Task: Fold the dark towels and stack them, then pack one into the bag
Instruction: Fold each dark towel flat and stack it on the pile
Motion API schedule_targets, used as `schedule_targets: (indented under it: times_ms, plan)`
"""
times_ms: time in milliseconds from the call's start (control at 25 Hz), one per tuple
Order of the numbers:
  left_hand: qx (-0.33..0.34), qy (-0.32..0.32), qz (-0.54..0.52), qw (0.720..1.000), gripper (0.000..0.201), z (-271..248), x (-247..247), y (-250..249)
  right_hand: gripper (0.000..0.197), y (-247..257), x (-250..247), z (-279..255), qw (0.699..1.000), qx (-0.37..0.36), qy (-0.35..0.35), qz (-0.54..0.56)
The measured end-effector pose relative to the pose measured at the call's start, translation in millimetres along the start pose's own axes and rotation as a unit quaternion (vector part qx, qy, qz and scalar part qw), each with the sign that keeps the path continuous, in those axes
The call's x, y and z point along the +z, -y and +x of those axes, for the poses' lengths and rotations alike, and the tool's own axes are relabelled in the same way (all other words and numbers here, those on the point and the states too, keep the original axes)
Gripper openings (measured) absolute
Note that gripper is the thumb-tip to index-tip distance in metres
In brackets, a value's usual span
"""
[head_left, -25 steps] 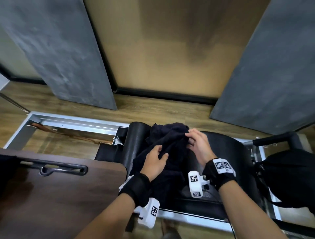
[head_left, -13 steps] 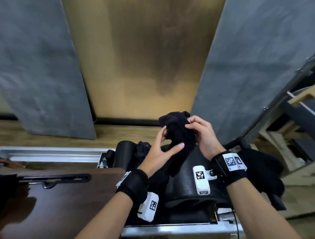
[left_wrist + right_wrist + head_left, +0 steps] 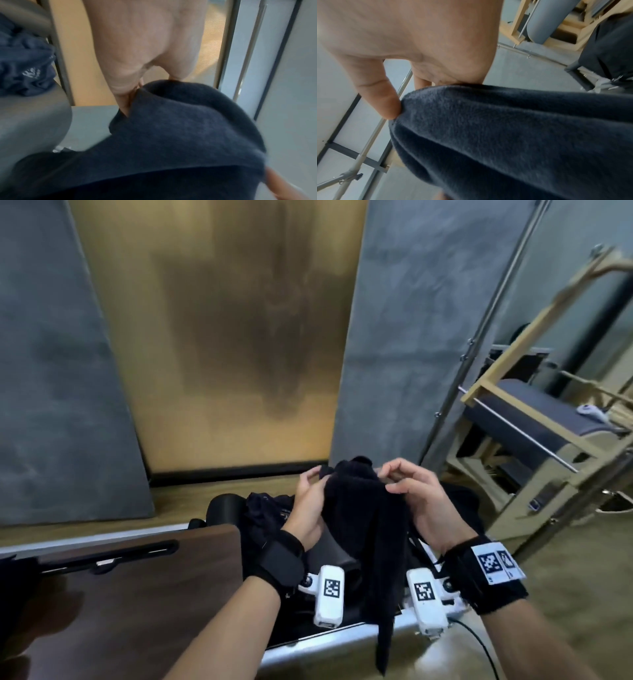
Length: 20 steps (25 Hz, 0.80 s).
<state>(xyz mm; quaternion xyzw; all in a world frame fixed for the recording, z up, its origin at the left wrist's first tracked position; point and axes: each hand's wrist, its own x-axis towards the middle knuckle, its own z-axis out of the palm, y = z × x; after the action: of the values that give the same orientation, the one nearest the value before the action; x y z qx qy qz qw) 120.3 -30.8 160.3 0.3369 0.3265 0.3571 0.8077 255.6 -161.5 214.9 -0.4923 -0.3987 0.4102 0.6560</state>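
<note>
Towel (image 3: pixel 363 529): we have lifted it off the black pad (image 3: pixel 222 508); it now hangs between our hands.
Fingers: left hand (image 3: pixel 308 501) and right hand (image 3: pixel 414 494) pinch its top edge.
Meaning: folding can begin.
Left: another towel (image 3: pixel 263 511) waits.

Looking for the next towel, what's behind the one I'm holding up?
Behind the raised towel, a crumpled dark cloth lies on the black padded seat. The hanging towel hides whatever lies directly below it.
</note>
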Motion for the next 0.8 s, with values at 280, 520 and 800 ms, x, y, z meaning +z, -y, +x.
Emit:
schedule_targets:
  times_ms: [280, 520, 800]
  plan:
    - [0.103, 0.069, 0.150, 0.981, 0.065, -78.5, 10.3, 3.8, 0.049, -10.0, 7.1, -62.1, 0.984, -0.012, 0.015, -0.180]
    - [0.112, 0.076, 0.139, 0.981, 0.037, -160.5, -24.5, -2.9, 0.012, -12.2, 41.3, -113.6, 0.981, -0.040, 0.038, -0.185]
    - [0.198, 0.057, 0.218, 0.954, 0.039, -236.6, -81.1, -48.2, 0.021, 0.2, 108.4, -154.9, 0.992, -0.047, 0.047, -0.106]
